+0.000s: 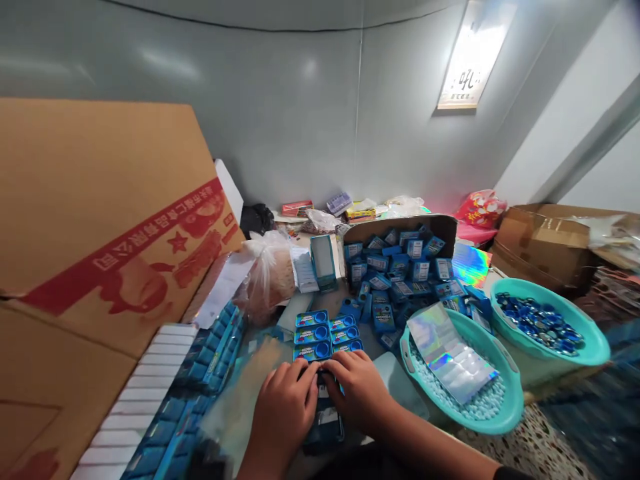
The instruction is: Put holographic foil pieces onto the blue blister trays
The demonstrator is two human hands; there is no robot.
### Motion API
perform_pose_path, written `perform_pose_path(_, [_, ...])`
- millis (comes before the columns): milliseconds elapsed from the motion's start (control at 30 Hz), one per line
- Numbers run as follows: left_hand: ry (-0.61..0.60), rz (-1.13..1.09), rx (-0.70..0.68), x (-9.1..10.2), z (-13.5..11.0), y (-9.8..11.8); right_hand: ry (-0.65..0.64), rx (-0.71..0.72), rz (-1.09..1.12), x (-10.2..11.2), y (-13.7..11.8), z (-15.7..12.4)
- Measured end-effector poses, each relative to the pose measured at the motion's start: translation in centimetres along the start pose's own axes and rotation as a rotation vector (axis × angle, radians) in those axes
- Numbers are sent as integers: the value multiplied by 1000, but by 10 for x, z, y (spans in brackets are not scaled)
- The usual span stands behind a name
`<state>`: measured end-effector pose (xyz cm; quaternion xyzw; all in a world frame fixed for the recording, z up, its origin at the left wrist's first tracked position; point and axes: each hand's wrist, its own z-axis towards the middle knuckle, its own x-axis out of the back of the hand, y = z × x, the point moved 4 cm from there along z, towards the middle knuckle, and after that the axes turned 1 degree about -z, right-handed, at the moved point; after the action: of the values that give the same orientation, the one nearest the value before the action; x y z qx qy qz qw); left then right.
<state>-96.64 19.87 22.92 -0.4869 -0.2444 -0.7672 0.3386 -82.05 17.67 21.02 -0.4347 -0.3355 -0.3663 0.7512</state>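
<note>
My left hand [284,408] and my right hand [359,388] lie side by side over a small blue box [324,420] at the near edge of the table, fingers curled down on it. Just beyond my fingertips stand two rows of small blue packs [324,332], stacked flat. Both hands press on the same box; what is under the fingers is hidden.
A large cardboard box [100,220] with rows of blue packs [200,373] fills the left. An open carton [400,227] spills blue packs [400,273]. Two teal basins sit right: one [510,407] with white pellets and holographic sheets [450,350], one [595,343] with blue pieces.
</note>
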Motion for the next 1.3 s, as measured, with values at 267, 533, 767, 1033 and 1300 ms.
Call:
perform_pose_path(267, [-99, -142, 199, -4, 3, -2, -24, 48, 19, 1, 2, 6])
perform_pose_path(533, [-110, -335, 318, -5, 8, -7, -116, -50, -38, 8, -1, 17])
perform_pose_path(767, [-8, -471, 269, -7, 5, -13, -79, -153, 187, 8, 6, 4])
perform_pose_path(1033, [258, -350, -72, 6, -38, -15, 18, 5, 164, 22, -6, -25])
perform_pose_path(1300, [255, -138, -166, 9, -34, 1, -43, -46, 85, 15, -8, -24])
